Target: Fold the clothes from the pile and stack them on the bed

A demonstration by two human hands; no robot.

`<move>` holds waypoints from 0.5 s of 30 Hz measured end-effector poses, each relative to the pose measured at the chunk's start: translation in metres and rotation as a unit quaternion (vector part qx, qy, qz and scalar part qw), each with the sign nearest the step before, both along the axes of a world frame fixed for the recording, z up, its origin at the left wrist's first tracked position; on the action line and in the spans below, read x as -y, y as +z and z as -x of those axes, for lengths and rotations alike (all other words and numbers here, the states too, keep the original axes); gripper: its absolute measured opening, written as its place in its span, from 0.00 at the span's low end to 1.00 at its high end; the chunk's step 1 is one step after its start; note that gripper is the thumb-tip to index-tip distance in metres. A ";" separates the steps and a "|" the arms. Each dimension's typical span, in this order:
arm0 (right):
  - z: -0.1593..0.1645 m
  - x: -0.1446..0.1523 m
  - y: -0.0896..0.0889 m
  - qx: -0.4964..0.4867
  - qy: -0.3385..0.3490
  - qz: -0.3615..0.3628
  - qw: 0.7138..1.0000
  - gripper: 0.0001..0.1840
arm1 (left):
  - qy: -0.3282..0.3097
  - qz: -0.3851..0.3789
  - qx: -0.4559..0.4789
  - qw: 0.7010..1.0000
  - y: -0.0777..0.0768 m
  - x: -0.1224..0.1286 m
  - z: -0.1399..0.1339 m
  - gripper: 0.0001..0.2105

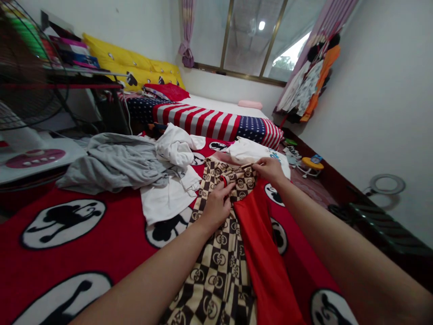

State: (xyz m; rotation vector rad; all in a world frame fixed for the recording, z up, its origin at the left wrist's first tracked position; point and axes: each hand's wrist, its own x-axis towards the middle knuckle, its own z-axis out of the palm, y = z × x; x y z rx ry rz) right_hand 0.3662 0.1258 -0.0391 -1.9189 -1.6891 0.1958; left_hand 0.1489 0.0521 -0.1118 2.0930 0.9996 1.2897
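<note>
A long brown-and-beige checked garment (216, 257) with a printed pattern lies stretched out on the red blanket in front of me. A bright red cloth part (267, 253) runs down its right side. My right hand (270, 169) pinches the garment's upper right edge between thumb and fingers. Lower and to the left, my left hand (216, 205) is on the upper part of the garment, its fingers closed at a small red-and-black trim (224, 181). The undersides of the left fingers are partly hidden.
Grey clothing (118, 160) and white clothing (169, 196) lie heaped to the left on the red blanket (128, 239). Beyond the hands is a white printed shirt (253, 149). A fan (30, 158) stands at left, a yellow stool (311, 164) at right, a bed (209, 119) behind.
</note>
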 end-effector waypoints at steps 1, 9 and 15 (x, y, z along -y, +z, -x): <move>0.002 -0.002 -0.001 -0.019 -0.002 -0.017 1.000 0.13 | 0.009 -0.007 0.001 1.000 0.000 -0.001 0.000 0.29; 0.030 0.040 -0.032 -0.109 0.159 -0.074 0.979 0.24 | 0.064 0.113 -0.025 0.991 0.000 -0.013 0.004 0.29; 0.056 0.145 -0.007 -0.045 0.273 -0.053 0.959 0.11 | 0.059 0.106 -0.006 0.993 -0.003 -0.016 0.008 0.28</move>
